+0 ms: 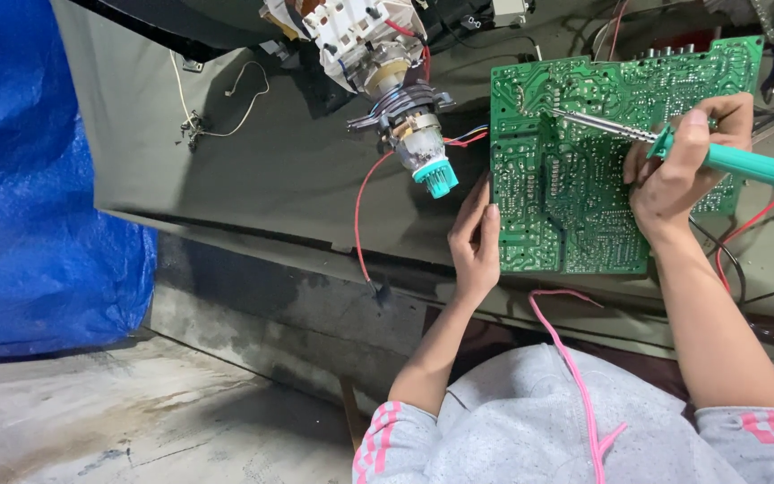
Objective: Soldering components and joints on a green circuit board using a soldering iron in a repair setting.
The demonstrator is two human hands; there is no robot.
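Green fills the middle of my view: a large circuit board (pixel 575 179) lies solder-side up on the grey bench (pixel 253 170), tilted a little so its far right corner sits highest. My left hand (pixel 477 242) rests flat against the board's near left edge, fingers together and laid along the rim, thumb on the outside, steadying it rather than gripping it. My right hand (pixel 678 166) is closed round the teal handle of a soldering iron (pixel 665 139), held like a pen; the metal shaft runs up and to the left, and its tip touches the board near the upper middle. The two hands are well apart, one at each side of the board.

Just left of the board sits a picture-tube neck assembly (pixel 400 85) with white plastic parts and a teal cap at its end. A red wire (pixel 360 215) loops down from it toward the bench's front edge. A blue tarpaulin (pixel 38 179) hangs at the far left, and a pink drawstring (pixel 571 358) trails over my grey sweatshirt.
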